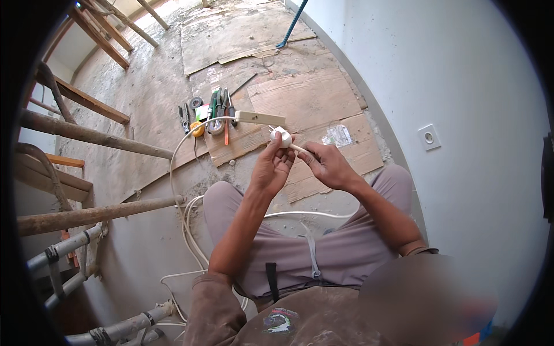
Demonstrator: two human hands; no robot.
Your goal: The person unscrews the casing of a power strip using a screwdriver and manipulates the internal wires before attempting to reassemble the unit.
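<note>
A white power plug with metal prongs is pinched in the fingers of my left hand. The prongs point up and to the left. Out of the plug's other end runs a white cable, which my right hand grips close behind the plug between thumb and fingers. Just beyond my hands, over the cardboard, is a cream extension socket strip. Its white cord leaves the left end and curves down past my left knee. More white cable crosses between my legs.
Beyond the strip lie pliers, a yellow round tool, a black tape roll and an orange screwdriver. Cardboard sheets cover the dirty floor. Scaffold poles stand left; a wall socket is right.
</note>
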